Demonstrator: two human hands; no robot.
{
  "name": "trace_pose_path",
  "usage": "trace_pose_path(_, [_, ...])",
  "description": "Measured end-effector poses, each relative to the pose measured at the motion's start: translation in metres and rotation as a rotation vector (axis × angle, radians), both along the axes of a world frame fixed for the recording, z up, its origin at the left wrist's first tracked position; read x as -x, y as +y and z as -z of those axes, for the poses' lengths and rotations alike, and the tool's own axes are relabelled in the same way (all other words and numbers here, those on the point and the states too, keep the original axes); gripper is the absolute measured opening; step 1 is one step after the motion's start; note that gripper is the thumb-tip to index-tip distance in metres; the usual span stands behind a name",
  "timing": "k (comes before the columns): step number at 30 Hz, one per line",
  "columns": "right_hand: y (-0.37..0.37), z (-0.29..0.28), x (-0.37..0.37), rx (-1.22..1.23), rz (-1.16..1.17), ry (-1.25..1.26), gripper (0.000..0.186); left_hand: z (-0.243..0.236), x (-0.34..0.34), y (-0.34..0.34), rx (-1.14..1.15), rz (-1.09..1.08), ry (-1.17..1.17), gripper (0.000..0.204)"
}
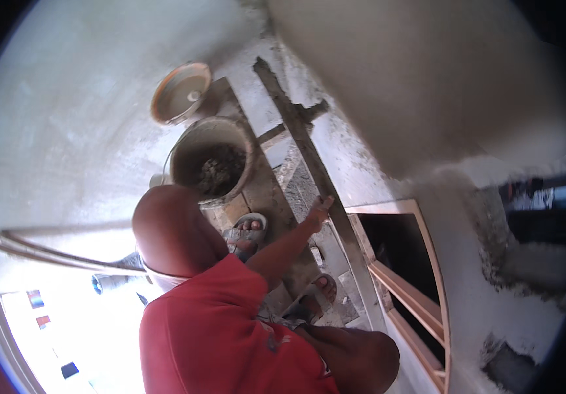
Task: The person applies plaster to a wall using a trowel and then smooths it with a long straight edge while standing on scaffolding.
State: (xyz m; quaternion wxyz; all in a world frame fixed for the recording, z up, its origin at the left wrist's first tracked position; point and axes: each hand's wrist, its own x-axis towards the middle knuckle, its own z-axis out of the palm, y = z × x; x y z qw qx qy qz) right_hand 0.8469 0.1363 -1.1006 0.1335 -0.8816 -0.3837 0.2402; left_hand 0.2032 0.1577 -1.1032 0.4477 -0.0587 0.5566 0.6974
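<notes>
My left hand (321,211) reaches forward from the red sleeve and is closed on the edge of a long, narrow straightedge bar (306,148). A finger or thumb lies over the bar's face; the other fingers are partly hidden. Grey mortar coats the bar, which slants from the upper middle down past a framed opening. A short, mortar-covered crosspiece (314,113) crosses behind its upper part. Left of the bar, a large bucket (251,141) holds a lump of grey mortar (220,172). My right hand is out of the picture.
My sandalled feet rest on a wooden plank (266,190) that carries the mortar bucket. Beyond it sits a smaller orange-rimmed bucket (158,105). A wooden frame (437,276) with crossbars is set into the plastered wall (388,85) at right. Rubble ground (304,190) shows below the plank.
</notes>
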Motion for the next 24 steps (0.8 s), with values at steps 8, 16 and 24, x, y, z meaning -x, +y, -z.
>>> trace_pose_path(8, [0.141,-0.176,0.346,-0.063,-0.965,0.661,0.047,0.039,0.000,0.004,0.137,0.006,0.122,0.056])
trace_pose_path(16, [0.049,-0.312,0.794,-0.116,-2.225,0.833,0.049,0.075,0.005,-0.012,0.008,-0.199,0.096,0.058])
trace_pose_path(24, [-0.028,-0.251,1.011,-0.508,-2.428,0.152,0.040,0.064,-0.022,0.017,0.056,-0.092,0.062,0.051])
